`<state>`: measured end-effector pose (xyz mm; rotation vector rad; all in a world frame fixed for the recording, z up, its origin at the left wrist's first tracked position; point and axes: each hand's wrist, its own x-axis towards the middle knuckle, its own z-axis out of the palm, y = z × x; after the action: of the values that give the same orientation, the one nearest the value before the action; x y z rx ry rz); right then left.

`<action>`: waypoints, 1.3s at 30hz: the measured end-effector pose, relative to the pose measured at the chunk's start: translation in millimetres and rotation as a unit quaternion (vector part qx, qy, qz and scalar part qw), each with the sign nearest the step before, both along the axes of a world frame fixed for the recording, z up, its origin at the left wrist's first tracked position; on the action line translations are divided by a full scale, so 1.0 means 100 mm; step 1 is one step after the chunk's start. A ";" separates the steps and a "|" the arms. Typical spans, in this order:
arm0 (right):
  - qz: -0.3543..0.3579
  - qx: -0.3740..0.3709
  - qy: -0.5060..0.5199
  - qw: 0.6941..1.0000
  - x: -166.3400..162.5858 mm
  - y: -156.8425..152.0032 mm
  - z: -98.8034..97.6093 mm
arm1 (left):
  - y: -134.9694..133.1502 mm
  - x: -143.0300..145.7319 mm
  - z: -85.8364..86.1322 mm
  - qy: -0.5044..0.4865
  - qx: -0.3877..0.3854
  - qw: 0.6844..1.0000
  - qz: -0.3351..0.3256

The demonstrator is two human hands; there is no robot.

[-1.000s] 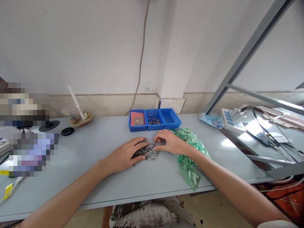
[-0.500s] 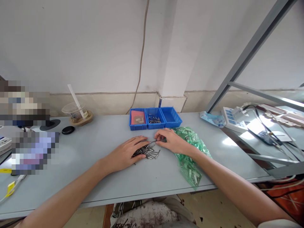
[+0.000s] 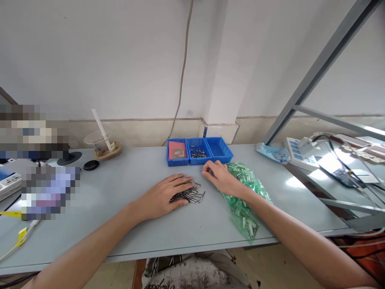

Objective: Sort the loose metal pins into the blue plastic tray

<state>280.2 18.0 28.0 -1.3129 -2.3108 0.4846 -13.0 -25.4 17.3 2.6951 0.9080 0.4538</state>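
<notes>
L hand [image 3: 164, 196] lies flat, fingers spread, on the pile of metal pins [image 3: 189, 194] at frame centre, same as 0.5 s ago. R hand [image 3: 221, 179] has lifted off the pile toward the upper right, nearer the blue bins [image 3: 199, 151]; grip narrow, thumb and forefinger pinched, contents too small to tell. Wrist over green bag [image 3: 245, 196] on the surface [image 3: 120, 188].

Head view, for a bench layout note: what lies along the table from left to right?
Black oval puck → plastic cup → left hand → pile of metal pins → right hand → green plastic bag → white power strip.
</notes>
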 end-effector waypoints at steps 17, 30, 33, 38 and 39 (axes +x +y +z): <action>-0.040 -0.021 0.195 0.980 -0.02 0.05 0.02 | -0.05 0.05 0.05 0.005 -0.012 1.000 -0.013; -0.058 -0.136 0.297 0.943 -0.04 0.05 0.07 | -0.04 0.03 0.06 -0.011 -0.003 1.000 -0.015; -0.051 -0.164 0.312 0.934 -0.05 0.04 0.08 | -0.04 0.02 0.07 -0.005 0.001 1.000 -0.015; -0.067 -0.212 0.340 0.914 -0.04 0.04 0.06 | -0.04 0.01 0.09 -0.001 0.004 1.000 -0.007; -0.070 -0.222 0.348 0.908 -0.03 0.04 0.06 | -0.04 0.01 0.09 -0.002 0.004 1.000 -0.006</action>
<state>276.8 22.1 33.9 -1.2085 -1.5460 1.2534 -12.1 -29.2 26.6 2.7054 0.8898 0.4601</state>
